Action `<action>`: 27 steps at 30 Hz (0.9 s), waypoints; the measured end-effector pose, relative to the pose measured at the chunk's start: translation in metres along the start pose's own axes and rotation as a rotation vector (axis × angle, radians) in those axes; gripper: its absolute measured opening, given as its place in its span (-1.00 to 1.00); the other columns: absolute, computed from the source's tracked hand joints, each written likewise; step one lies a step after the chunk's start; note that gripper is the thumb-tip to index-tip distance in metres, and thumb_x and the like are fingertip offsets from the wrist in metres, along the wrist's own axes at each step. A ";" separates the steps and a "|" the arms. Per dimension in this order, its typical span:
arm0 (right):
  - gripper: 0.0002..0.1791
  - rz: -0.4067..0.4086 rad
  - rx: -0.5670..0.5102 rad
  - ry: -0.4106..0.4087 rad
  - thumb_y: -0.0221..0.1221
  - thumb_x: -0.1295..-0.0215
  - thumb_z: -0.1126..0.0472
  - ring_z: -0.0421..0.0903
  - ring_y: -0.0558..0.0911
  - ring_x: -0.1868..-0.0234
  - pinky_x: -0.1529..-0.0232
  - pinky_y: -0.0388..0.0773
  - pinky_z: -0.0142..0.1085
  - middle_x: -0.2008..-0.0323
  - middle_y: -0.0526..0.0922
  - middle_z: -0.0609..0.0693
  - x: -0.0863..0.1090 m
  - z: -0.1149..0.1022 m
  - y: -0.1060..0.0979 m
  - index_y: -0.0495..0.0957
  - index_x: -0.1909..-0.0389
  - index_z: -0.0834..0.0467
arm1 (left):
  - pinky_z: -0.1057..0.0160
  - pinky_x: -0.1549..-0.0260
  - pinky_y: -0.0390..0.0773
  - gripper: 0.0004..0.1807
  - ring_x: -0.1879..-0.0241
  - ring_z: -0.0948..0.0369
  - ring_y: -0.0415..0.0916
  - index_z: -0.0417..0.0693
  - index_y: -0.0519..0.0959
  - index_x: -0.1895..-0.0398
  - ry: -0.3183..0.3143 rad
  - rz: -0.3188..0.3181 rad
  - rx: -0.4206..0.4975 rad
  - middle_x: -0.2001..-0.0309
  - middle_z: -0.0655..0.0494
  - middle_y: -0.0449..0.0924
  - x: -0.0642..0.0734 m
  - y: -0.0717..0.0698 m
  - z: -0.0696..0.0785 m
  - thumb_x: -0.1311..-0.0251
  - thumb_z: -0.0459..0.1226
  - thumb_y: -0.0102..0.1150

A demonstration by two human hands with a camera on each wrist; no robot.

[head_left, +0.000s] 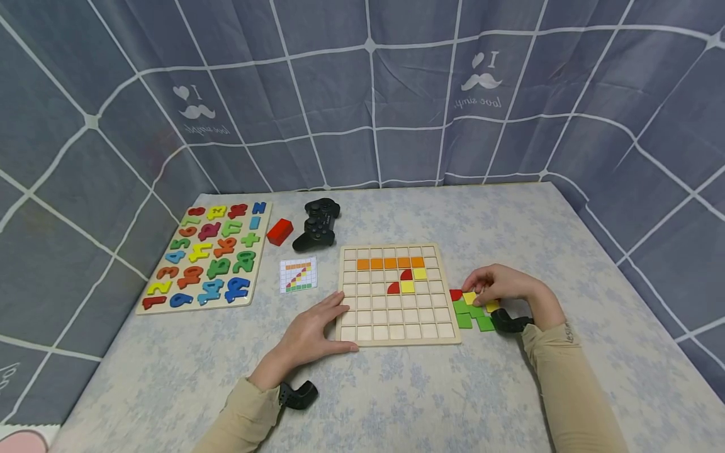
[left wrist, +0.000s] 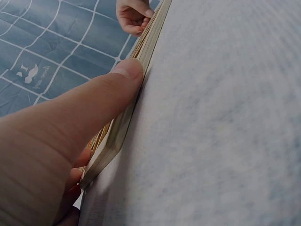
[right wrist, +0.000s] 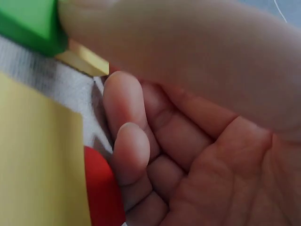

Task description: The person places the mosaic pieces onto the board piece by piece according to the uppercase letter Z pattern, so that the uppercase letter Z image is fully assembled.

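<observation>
My left hand rests at the near left corner of a wooden grid board, fingers along its left edge. The thumb presses on its front edge. On the board lie a row of orange tiles, two yellow squares and two red quarter-round tiles. My right hand is over loose tiles right of the board, thumb and finger pinching a yellow tile; its other fingers curl inward. Green tiles and a red quarter-round tile lie around it.
A pattern card lies left of the board. Behind it are a red block and a black game controller. A number puzzle board fills the far left. Grey checked curtains hang around the table.
</observation>
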State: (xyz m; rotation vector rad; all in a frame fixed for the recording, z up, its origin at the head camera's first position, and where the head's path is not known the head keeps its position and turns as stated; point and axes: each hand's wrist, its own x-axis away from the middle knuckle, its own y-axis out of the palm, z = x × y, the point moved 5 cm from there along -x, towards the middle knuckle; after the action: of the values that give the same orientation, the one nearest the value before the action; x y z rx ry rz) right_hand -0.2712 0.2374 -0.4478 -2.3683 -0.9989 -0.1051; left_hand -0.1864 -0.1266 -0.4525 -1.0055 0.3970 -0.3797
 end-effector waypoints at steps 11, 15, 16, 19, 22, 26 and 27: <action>-0.72 -0.001 0.014 -0.016 0.27 -0.07 0.41 -0.16 0.42 0.55 0.52 0.49 -0.33 0.50 0.44 0.04 0.000 -0.006 0.001 0.49 0.19 0.40 | 0.02 -0.18 0.33 -0.12 -0.35 0.10 0.15 -0.15 0.49 -0.17 -0.001 0.003 -0.006 -0.35 -0.03 0.24 0.000 -0.001 0.000 0.15 0.23 0.33; -0.75 0.007 0.016 -0.013 0.27 -0.07 0.41 -0.15 0.42 0.57 0.54 0.46 -0.33 0.52 0.45 0.03 -0.001 -0.007 0.001 0.49 0.22 0.39 | 0.02 -0.18 0.32 -0.12 -0.35 0.10 0.15 -0.15 0.49 -0.18 0.000 0.002 -0.007 -0.35 -0.03 0.24 0.000 -0.001 0.000 0.15 0.23 0.34; -0.76 0.010 0.021 -0.010 0.27 -0.07 0.40 -0.15 0.42 0.57 0.55 0.46 -0.33 0.52 0.45 0.02 -0.001 -0.007 0.001 0.49 0.23 0.38 | 0.02 -0.18 0.32 -0.12 -0.35 0.10 0.15 -0.15 0.49 -0.18 0.000 0.002 -0.007 -0.35 -0.03 0.24 0.000 -0.001 0.000 0.15 0.23 0.34; -0.77 0.014 0.033 -0.001 0.27 -0.08 0.39 -0.15 0.41 0.59 0.56 0.44 -0.34 0.54 0.46 0.01 -0.001 -0.006 0.001 0.49 0.26 0.37 | 0.03 -0.18 0.32 -0.12 -0.35 0.10 0.14 -0.15 0.49 -0.18 -0.002 -0.001 -0.008 -0.35 -0.02 0.24 -0.001 0.000 0.000 0.15 0.24 0.33; -0.79 0.019 0.044 0.012 0.28 -0.08 0.36 -0.17 0.40 0.60 0.57 0.41 -0.35 0.55 0.47 -0.01 -0.002 -0.006 0.000 0.50 0.28 0.35 | 0.03 -0.18 0.32 -0.12 -0.35 0.10 0.14 -0.15 0.49 -0.18 -0.001 -0.002 -0.007 -0.35 -0.02 0.24 -0.001 0.000 0.000 0.15 0.24 0.33; -0.81 0.048 0.071 0.032 0.30 -0.06 0.33 -0.17 0.39 0.61 0.59 0.37 -0.35 0.55 0.50 -0.03 -0.002 -0.007 -0.002 0.51 0.33 0.32 | 0.03 -0.19 0.31 -0.11 -0.35 0.10 0.14 -0.15 0.49 -0.18 -0.002 -0.004 -0.004 -0.35 -0.02 0.23 0.000 0.000 0.000 0.15 0.25 0.33; -0.81 0.058 0.079 0.040 0.31 -0.06 0.32 -0.16 0.40 0.61 0.59 0.37 -0.36 0.55 0.51 -0.03 -0.002 -0.008 -0.002 0.52 0.34 0.31 | 0.03 -0.19 0.31 -0.11 -0.35 0.10 0.14 -0.15 0.49 -0.18 -0.003 -0.005 -0.003 -0.35 -0.02 0.23 0.000 0.000 0.000 0.15 0.25 0.32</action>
State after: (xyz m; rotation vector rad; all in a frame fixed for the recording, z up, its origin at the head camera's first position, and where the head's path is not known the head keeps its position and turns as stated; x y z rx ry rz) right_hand -0.2731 0.2333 -0.4410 -2.3115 -0.8991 -0.0886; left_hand -0.1866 -0.1262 -0.4524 -1.0102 0.3932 -0.3820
